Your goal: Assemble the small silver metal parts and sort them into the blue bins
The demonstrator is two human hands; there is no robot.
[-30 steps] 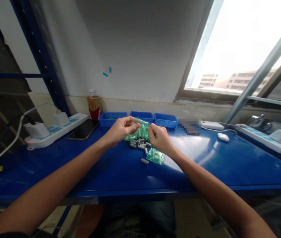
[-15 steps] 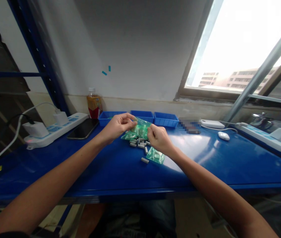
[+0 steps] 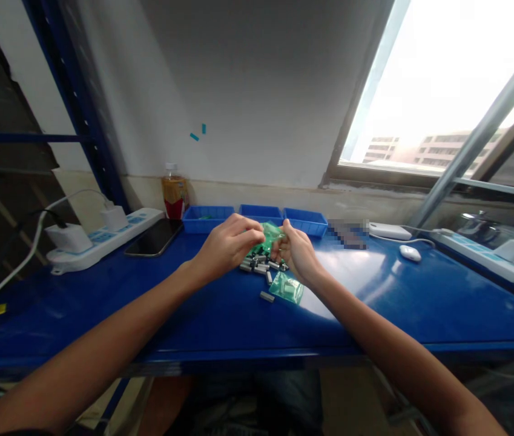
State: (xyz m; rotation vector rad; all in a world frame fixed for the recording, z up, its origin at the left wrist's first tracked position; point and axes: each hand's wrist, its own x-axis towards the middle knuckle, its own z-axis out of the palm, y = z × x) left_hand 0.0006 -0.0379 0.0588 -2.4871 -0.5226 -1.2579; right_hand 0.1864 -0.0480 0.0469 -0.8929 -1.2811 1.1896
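Green plastic bag (image 3: 267, 239) is held up between the two hands, just over the far part of a pile of small grey and black pieces (image 3: 259, 266) at the middle of the blue desk (image 3: 184, 321). The left hand (image 3: 232, 247) pinches its left side between thumb and bent fingers. The right hand (image 3: 299, 251) is at its right edge, thumb pointing up and away, the other fingers curled in beside the bag; whether they grip it, I cannot tell.

Nearer, just right of the pile, a second green bag (image 3: 286, 287) lies flat with pale pieces inside. One loose grey piece (image 3: 266, 297) rests near its left corner.

Three blue trays (image 3: 305, 229) stand in a row beyond the hands, close to the wall; the left one has something green in it. Left of them are a bottle (image 3: 174, 203) with an amber drink, a dark phone (image 3: 154, 238) lying flat and a white power strip (image 3: 106, 237) with plugs. To the right lie a small rounded white case (image 3: 410, 253) and another power strip (image 3: 484, 254).
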